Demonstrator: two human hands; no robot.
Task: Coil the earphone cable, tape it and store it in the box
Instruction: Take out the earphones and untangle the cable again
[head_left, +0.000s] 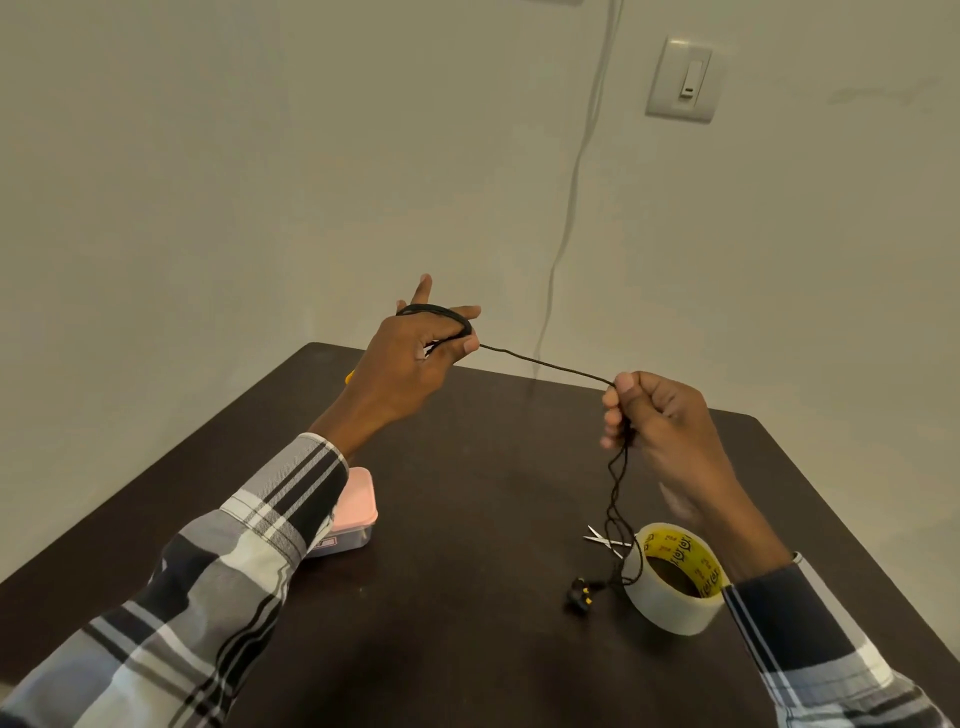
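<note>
The black earphone cable (545, 365) runs taut between my two hands above the table. My left hand (410, 358) is raised, with several loops of the cable wound around its spread fingers and the thumb pressing on them. My right hand (660, 415) pinches the cable. From it the rest hangs down to the black earbuds (581, 595) lying on the table. A roll of clear tape (672, 577) with a yellow core stands beside the earbuds. The box (353, 514), clear with a pink lid, sits closed under my left forearm.
Small scissors (605, 540) lie just behind the tape roll. The dark table (467, 519) stands against a plain wall. A thin grey cord (571, 197) hangs down the wall, and a light switch (684, 80) is mounted at upper right. A yellow object (349, 378) peeks out behind my left wrist.
</note>
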